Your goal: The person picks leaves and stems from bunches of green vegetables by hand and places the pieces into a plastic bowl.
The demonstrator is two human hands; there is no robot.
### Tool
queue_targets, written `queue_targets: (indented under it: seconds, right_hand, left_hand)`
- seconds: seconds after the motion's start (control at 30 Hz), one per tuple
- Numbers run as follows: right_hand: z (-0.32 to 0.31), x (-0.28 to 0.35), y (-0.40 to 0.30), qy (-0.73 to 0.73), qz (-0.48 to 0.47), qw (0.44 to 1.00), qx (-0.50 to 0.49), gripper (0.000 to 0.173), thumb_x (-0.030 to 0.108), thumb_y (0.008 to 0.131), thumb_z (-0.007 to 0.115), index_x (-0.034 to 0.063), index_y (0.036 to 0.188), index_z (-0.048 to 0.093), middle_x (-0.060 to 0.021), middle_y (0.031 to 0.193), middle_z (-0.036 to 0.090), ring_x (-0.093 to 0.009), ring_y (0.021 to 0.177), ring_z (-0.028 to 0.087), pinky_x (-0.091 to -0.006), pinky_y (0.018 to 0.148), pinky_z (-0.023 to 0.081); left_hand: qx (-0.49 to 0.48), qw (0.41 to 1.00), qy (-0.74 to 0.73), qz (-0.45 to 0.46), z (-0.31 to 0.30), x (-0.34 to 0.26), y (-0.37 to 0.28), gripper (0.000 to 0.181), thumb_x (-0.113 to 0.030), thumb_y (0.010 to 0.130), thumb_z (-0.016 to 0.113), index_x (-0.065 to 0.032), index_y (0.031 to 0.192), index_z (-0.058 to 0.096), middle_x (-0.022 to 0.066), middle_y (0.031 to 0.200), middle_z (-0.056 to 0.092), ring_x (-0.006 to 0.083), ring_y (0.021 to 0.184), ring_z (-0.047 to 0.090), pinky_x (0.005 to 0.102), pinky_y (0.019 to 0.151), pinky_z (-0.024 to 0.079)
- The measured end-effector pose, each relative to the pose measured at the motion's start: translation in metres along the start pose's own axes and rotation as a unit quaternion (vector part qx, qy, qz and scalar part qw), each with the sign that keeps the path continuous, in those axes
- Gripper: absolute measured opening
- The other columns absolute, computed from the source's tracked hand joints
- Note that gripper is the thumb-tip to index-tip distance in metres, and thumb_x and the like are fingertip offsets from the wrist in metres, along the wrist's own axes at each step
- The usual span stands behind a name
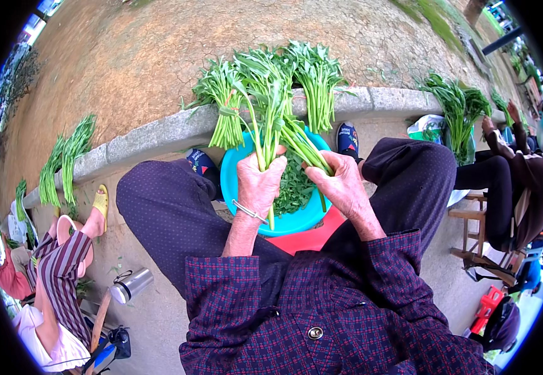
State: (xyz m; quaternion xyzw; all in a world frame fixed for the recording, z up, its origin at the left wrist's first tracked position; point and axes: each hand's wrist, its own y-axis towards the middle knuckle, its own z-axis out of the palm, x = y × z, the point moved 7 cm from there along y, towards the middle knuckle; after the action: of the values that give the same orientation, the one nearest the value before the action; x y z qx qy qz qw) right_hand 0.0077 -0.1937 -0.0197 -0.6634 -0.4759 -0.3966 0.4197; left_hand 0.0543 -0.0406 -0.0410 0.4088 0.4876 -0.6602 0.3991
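Observation:
My left hand point(261, 180), with a bangle at the wrist, is closed around long green stems of a leafy vegetable like water spinach. To its right, my right hand point(339, 180) grips several more stems that slant up and left to meet the others. Both hands are over a turquoise plastic basin point(228, 176) holding loose green leaves point(295, 187). Beyond the basin, a tied bundle of greens point(228, 126) lies over the curb on the left, and another bundle point(320, 105) on the right. Leafy tops between them partly merge with the held stems.
A stone curb point(144, 136) runs across, with dry soil beyond. A red plastic surface point(299, 241) lies below the basin. Other people sit at both sides; more greens point(76, 150) hang over the curb at left and others point(459, 112) at right. A steel flask point(133, 283) lies at lower left.

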Motion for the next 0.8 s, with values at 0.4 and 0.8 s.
queue_targets:
  seconds: [0.4, 0.8]
  right_hand:
    - [0.0, 0.014, -0.005, -0.117, -0.057, 0.991, -0.034, 0.019, 0.016, 0.074, 0.059, 0.0023, 0.087, 0.064, -0.0133, 0.068, 0.06, -0.028, 0.062, 0.06, -0.0372, 0.059, 0.046]
    - [0.007, 0.032, -0.015, -0.275, -0.161, 0.944, -0.082, 0.013, 0.016, 0.075, 0.062, 0.0087, 0.086, 0.061, -0.011, 0.073, 0.055, -0.033, 0.063, 0.059, -0.0436, 0.056, 0.046]
  left_hand:
    - [-0.047, 0.994, -0.097, 0.023, -0.012, 0.001, 0.002, 0.014, -0.006, 0.083, 0.061, 0.0021, 0.093, 0.063, -0.0003, 0.059, 0.053, 0.0052, 0.039, 0.044, 0.0211, 0.035, 0.037]
    - [-0.061, 0.992, 0.053, 0.101, -0.004, -0.001, 0.003, 0.017, -0.005, 0.081, 0.066, 0.0013, 0.097, 0.065, -0.0029, 0.059, 0.053, 0.003, 0.04, 0.043, 0.019, 0.035, 0.034]
